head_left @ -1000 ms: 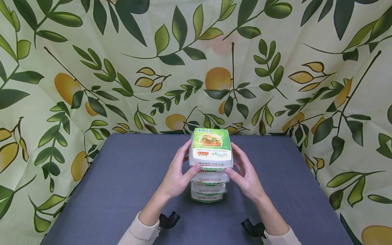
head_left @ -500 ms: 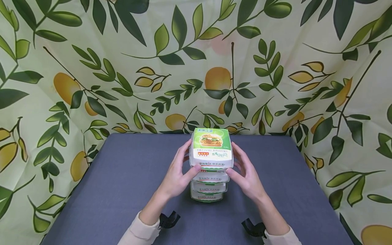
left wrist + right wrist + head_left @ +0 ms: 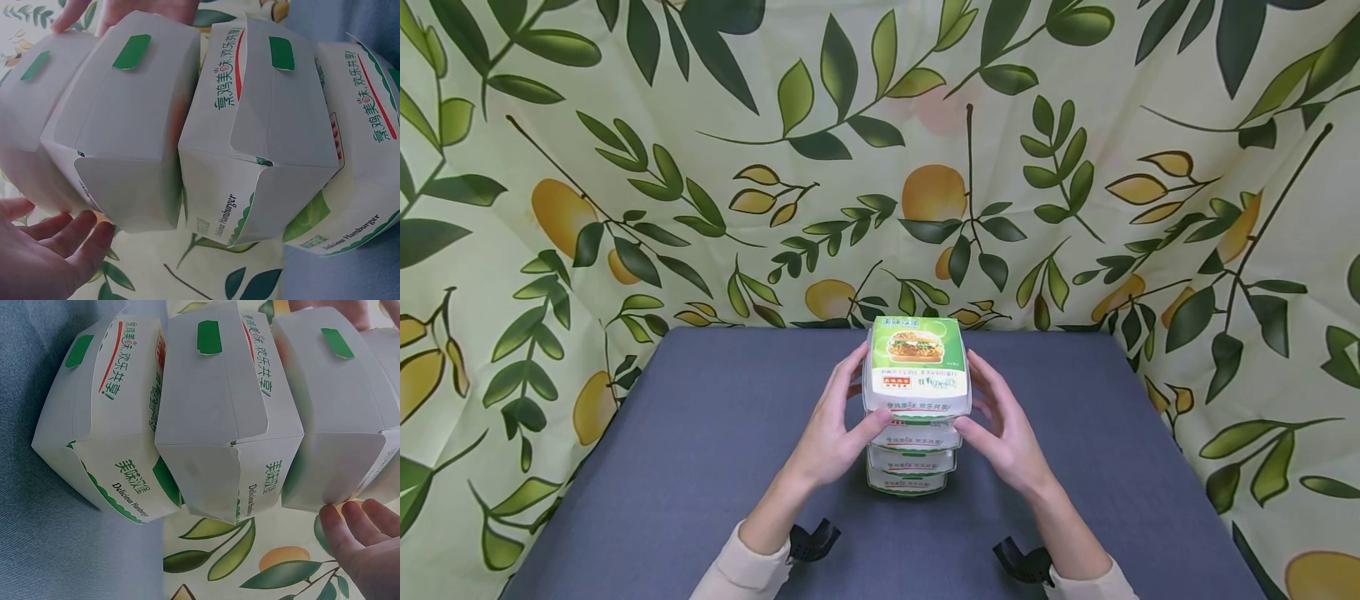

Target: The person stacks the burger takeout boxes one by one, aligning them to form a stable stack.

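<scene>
A stack of several white and green paper burger boxes (image 3: 913, 461) stands on the table, each box a little offset from the one below. The top burger box (image 3: 917, 375) shows a printed hamburger on its lid. My left hand (image 3: 835, 433) holds its left side, with the thumb at the lower front edge. On the opposite side my right hand (image 3: 1011, 437) grips it the same way. In the left wrist view, the left fingertips (image 3: 94, 234) touch the upper boxes. Green tabs mark the box fronts (image 3: 212, 387) in the right wrist view.
A dark blue cloth covers the table (image 3: 722, 417). Behind and beside it hangs a curtain (image 3: 865, 167) printed with leaves and orange fruit. Black straps (image 3: 816, 540) sit at both wrists, below which are pale sleeves (image 3: 745, 562).
The top burger box has shifted very slightly toward the person. Both hands keep almost the same place on it, and the lower boxes stay put.
</scene>
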A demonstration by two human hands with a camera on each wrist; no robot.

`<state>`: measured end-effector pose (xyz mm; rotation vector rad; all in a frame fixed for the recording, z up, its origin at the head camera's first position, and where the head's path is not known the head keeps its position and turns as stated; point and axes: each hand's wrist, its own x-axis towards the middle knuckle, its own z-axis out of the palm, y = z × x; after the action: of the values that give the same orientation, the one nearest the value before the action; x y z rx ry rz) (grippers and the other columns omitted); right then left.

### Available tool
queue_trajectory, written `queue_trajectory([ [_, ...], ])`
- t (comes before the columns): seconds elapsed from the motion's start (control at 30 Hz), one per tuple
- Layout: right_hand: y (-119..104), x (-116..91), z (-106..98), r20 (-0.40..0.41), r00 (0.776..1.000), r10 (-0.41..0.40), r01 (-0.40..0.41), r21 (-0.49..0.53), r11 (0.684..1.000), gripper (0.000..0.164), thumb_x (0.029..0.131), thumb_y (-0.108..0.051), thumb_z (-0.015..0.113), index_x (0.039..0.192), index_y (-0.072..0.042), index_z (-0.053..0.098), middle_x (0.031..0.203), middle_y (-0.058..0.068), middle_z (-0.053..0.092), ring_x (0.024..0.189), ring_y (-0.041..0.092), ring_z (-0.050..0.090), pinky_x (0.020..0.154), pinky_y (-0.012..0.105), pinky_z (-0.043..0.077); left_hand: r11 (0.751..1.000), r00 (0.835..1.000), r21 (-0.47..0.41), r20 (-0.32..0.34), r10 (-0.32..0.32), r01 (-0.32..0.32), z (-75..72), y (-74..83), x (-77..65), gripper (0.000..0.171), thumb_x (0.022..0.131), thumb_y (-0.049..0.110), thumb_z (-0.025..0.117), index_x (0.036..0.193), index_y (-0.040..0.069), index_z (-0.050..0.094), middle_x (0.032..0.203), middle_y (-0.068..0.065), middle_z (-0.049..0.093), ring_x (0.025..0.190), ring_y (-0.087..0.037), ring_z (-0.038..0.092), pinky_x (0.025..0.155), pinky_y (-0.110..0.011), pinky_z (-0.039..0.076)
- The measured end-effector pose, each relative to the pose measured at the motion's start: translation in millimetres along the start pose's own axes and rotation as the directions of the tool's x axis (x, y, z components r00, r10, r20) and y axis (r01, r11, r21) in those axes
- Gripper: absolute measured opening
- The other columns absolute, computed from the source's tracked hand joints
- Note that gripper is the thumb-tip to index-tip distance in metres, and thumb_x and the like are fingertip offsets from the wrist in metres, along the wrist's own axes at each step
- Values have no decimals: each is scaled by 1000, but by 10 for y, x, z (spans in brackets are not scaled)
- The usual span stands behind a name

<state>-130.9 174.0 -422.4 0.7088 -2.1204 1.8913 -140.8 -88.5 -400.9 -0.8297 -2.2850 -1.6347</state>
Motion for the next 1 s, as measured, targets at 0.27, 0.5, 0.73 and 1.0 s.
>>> queue_trajectory([
  [0.27, -1, -16, 7, 7, 1000, -10, 10, 12, 1000, 80, 89, 6, 62, 160, -12, 29, 158, 14, 36, 141, 17, 39, 106, 22, 37, 1000, 1000, -5, 5, -8, 8, -12, 9, -27, 79, 97, 38, 65, 162, 19, 24, 160, -3, 32, 137, -25, 42, 109, -55, 39],
  [0.5, -4, -30, 13, 10, 1000, -16, 16, 14, 1000, 81, 89, 7, 61, 161, -11, 28, 158, 16, 35, 142, 16, 38, 107, 22, 37, 1000, 1000, -5, 3, -8, 8, -21, 4, -44, 81, 97, 42, 64, 162, 19, 22, 161, -3, 31, 140, -25, 40, 110, -53, 39],
  [0.73, 0, -41, 1, 9, 1000, -16, 16, 6, 1000, 81, 88, 7, 62, 160, -10, 29, 157, 17, 36, 141, 15, 39, 108, 21, 37, 1000, 1000, -5, 0, -22, 22, -37, -5, -57, 81, 97, 40, 65, 162, 13, 23, 160, -4, 31, 139, -25, 40, 110, -56, 38],
  [1.0, -10, -64, -78, 20, 999, -35, 36, -31, 999, 81, 88, 10, 64, 160, -7, 29, 158, 21, 36, 141, 16, 41, 110, 23, 39, 1000, 1000, -5, -12, -16, 16, -81, -36, -85, 77, 98, 37, 63, 161, 15, 25, 162, -7, 30, 140, -26, 42, 109, -60, 38],
])
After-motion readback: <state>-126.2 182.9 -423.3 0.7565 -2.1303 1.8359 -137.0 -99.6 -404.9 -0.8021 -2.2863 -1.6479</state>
